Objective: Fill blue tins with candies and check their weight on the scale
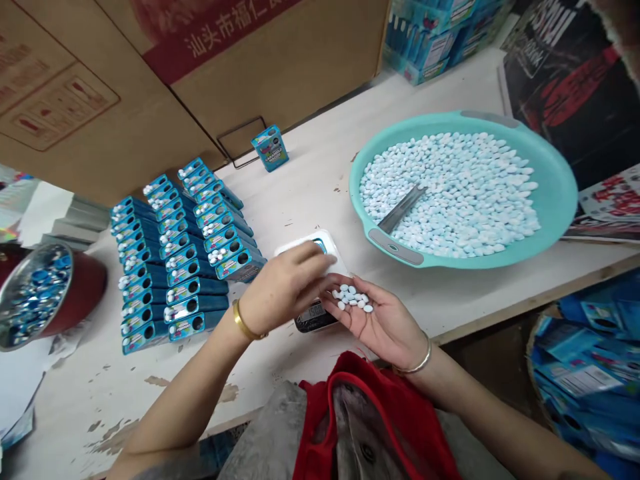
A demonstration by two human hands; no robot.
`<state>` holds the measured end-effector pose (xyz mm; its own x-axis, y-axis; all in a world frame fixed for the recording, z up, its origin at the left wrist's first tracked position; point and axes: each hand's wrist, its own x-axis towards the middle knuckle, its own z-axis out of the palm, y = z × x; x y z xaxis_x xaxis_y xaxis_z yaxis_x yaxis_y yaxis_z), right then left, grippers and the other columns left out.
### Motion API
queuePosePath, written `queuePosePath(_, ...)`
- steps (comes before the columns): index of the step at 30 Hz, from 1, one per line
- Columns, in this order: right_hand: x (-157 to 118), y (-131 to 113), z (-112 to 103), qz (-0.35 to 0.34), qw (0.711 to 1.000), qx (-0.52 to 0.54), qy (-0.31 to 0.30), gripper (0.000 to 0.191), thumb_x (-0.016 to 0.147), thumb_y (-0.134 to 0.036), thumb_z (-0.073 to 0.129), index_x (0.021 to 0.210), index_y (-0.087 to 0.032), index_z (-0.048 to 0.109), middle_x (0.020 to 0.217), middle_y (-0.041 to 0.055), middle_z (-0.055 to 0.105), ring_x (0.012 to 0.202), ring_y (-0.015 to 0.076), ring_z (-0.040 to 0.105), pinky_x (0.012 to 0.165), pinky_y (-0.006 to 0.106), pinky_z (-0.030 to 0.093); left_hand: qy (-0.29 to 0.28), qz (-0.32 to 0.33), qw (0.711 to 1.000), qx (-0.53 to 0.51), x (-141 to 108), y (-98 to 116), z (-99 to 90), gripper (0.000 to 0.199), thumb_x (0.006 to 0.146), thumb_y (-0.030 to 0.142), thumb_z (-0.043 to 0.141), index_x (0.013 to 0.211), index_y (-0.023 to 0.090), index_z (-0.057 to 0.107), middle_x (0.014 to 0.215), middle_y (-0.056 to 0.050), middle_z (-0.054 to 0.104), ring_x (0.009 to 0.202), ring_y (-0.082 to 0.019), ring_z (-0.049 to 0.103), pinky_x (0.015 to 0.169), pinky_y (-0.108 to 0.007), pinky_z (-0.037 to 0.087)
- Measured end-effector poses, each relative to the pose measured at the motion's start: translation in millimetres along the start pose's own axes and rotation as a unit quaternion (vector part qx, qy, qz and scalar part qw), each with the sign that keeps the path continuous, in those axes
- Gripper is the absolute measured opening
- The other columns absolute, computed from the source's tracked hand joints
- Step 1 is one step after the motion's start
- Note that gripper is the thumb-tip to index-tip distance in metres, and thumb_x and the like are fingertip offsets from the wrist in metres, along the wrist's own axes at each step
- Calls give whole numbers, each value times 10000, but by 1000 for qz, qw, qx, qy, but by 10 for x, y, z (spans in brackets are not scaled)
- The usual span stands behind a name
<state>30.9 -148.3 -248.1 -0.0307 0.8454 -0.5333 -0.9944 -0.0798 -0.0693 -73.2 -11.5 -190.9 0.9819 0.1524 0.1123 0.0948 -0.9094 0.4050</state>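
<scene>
Above a small digital scale (327,239), my left hand (287,283) has its fingers bent and closed, tips close to my right palm. What the left fingers hold, if anything, is hidden. My right hand (387,320) is palm up and cupped, holding a small heap of white and pale blue oval candies (355,298). A bit of blue shows on the scale behind my left fingers. The scale's lit display is partly covered by my hands. To the right, a turquoise basin (555,193) holds a mass of similar candies, with a metal scoop (403,208) lying in them.
Rows of blue tins (187,288) with round holes stand on the left, many with white candies on top. One blue tin (271,148) stands apart near a cardboard box (280,60). A metal bowl (67,293) of shiny blue pieces is far left; a bin of blue packages (585,373) is lower right.
</scene>
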Motion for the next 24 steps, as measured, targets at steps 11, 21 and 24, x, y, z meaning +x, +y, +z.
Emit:
queuePosePath(11, -50, 49, 107, -24, 999, 19, -18, 245, 891, -165, 426, 940, -137, 665, 842, 46, 728, 835, 146, 686, 838, 286, 557, -77, -32, 996, 0, -26, 283, 168, 97, 841, 215, 488, 890, 150, 541, 925, -71, 531, 766, -149, 525, 649, -261, 487)
queuePosePath(21, -95, 30, 166, -35, 998, 59, 0, 299, 922, -139, 368, 1001, -114, 655, 881, 47, 725, 827, 104, 679, 848, 225, 544, -30, -6, 999, -22, -41, 295, 202, 66, 840, 147, 482, 866, 163, 540, 998, -78, 565, 847, -147, 546, 714, -256, 478)
queuePosePath(24, -97, 13, 182, -36, 998, 52, -3, 276, 917, -148, 389, 966, -114, 659, 912, 50, 722, 841, 95, 677, 861, 212, 537, 40, -4, 997, -68, -47, 218, 151, 70, 848, 129, 489, 879, 162, 542, 946, -60, 564, 823, -122, 541, 715, -230, 468)
